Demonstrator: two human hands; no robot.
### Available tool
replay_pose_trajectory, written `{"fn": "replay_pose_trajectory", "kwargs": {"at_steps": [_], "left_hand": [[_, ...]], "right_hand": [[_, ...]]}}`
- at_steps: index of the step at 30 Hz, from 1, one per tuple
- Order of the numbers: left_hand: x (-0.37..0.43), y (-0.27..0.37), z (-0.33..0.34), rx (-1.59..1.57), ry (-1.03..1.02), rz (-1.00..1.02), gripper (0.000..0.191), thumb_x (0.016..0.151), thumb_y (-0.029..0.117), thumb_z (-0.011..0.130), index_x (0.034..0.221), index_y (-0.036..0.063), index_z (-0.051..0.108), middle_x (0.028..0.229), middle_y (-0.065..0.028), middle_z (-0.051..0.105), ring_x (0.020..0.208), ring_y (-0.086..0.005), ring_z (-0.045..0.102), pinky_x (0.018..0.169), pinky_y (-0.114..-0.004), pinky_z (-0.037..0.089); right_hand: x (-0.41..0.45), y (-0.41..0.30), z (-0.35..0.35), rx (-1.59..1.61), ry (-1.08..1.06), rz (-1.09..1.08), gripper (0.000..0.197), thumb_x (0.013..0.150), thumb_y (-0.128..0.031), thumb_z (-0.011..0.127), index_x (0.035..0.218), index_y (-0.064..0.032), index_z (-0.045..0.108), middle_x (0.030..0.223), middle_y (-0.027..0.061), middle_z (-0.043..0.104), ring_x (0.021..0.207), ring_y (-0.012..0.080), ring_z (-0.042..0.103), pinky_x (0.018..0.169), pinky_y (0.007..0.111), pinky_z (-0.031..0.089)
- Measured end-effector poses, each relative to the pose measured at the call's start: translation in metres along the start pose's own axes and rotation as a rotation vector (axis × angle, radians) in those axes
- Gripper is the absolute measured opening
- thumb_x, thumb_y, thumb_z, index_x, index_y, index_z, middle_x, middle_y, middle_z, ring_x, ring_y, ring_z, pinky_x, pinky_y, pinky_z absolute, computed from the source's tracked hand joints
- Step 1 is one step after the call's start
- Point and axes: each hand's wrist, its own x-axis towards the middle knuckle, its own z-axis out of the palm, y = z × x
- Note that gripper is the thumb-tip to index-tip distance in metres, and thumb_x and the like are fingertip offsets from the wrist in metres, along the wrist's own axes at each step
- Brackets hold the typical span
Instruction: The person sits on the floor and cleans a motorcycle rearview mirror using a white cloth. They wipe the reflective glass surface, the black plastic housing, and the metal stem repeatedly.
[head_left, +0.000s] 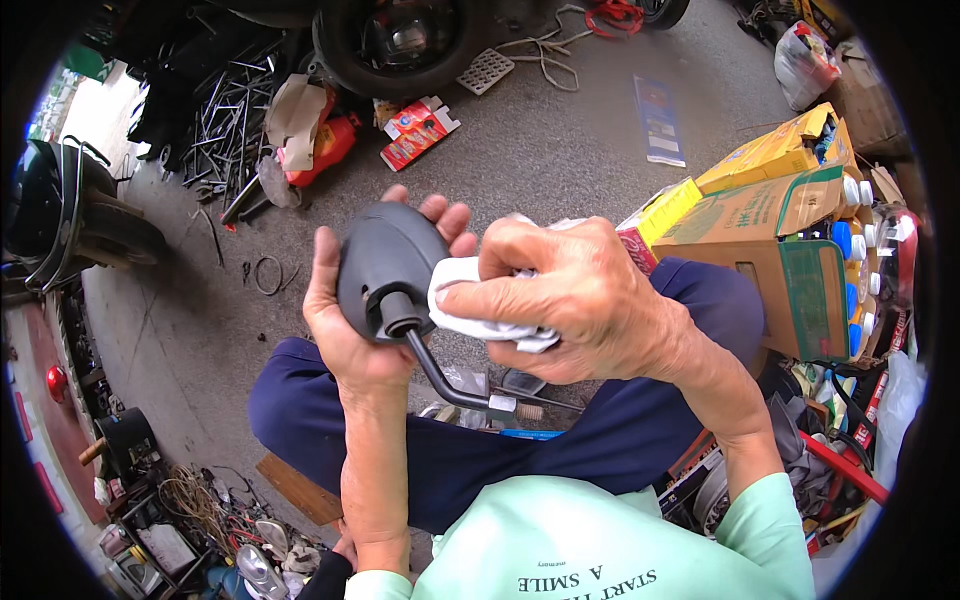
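Observation:
A black motorcycle rear-view mirror (390, 262) lies back side up in my left hand (360, 330), whose palm and fingers cradle the housing from below. From the housing's socket a bent black metal stem (442, 379) runs down to the right, ending in a hex nut (502, 407) and a threaded end. My right hand (577, 300) pinches a crumpled white cloth or tissue (480, 307) against the right edge of the housing. The mirror's glass side is hidden.
Around the seated person are a cardboard box (750, 225) of capped bottles at right, piled metal tools (232, 112) and a red container (330, 150) at upper left, tyres (124, 232), and tangled wires (195, 502) at lower left. Another person's hand (346, 544) shows behind the left forearm.

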Motion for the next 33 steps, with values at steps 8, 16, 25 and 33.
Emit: {"fn": "replay_pose_trajectory", "kwargs": {"at_steps": [8,16,25,33], "left_hand": [[0.001,0.002,-0.006,0.277,0.262,-0.113,0.059,0.102,0.044,0.043,0.129,-0.0069,0.05,0.124,-0.037,0.058,0.116,-0.0525,0.058,0.1,-0.062,0.049],[0.001,0.002,-0.016,0.316,0.365,-0.085,0.054,0.101,0.043,0.047,0.122,-0.0057,0.055,0.117,-0.035,0.061,0.109,-0.0527,0.061,0.096,-0.061,0.052],[0.001,0.007,0.013,0.162,-0.109,0.012,0.076,0.098,0.056,0.048,0.147,-0.0005,0.035,0.13,-0.0354,0.052,0.114,-0.0525,0.059,0.097,-0.066,0.05],[-0.006,0.002,0.001,-0.112,-0.148,-0.044,0.074,0.1,0.052,0.048,0.147,-0.0031,0.033,0.137,-0.0357,0.048,0.125,-0.054,0.051,0.107,-0.068,0.04]], "right_hand": [[-0.01,-0.002,0.016,-0.082,-0.199,0.001,0.018,0.074,-0.015,0.074,0.085,-0.004,0.065,0.086,0.0078,0.059,0.074,0.0232,0.069,0.059,0.037,0.055],[-0.018,0.001,0.027,-0.195,-0.172,-0.026,0.016,0.075,-0.011,0.071,0.086,-0.0019,0.065,0.085,0.0113,0.059,0.072,0.0262,0.069,0.057,0.038,0.056],[-0.018,0.005,0.022,0.366,-0.381,0.283,0.023,0.08,-0.023,0.066,0.079,0.0001,0.068,0.079,0.0175,0.064,0.077,0.0358,0.067,0.069,0.046,0.053],[0.0,0.016,-0.02,0.71,-0.107,0.718,0.018,0.085,-0.011,0.074,0.099,0.0021,0.074,0.084,0.0041,0.073,0.077,0.0062,0.065,0.067,0.023,0.052]]}}
